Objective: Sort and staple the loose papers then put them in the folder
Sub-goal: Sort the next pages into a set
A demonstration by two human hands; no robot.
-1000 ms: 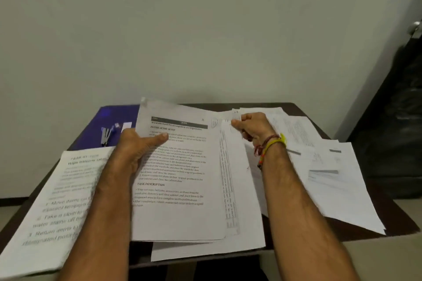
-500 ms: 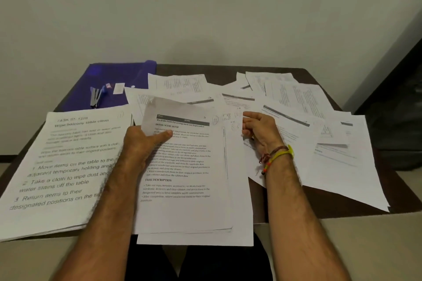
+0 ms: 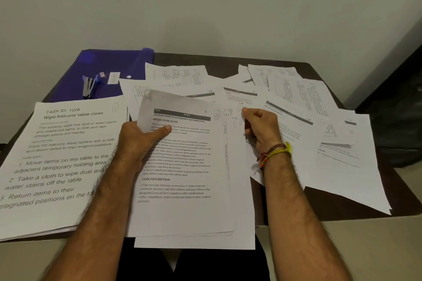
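Left hand (image 3: 139, 137) pinches a printed sheaf (image 3: 182, 166), thumb on top, steadying it; right hand (image 3: 260, 128) curls fingers around loose sheets (image 3: 296, 121) beside, apparently sorting.

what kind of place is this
Likely a plain room used as a home or office desk: a small dark table against a bare wall, strewn with printed sheets, a blue folder and stapler.

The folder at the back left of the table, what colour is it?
Deep blue-purple folder, seen in the head view.
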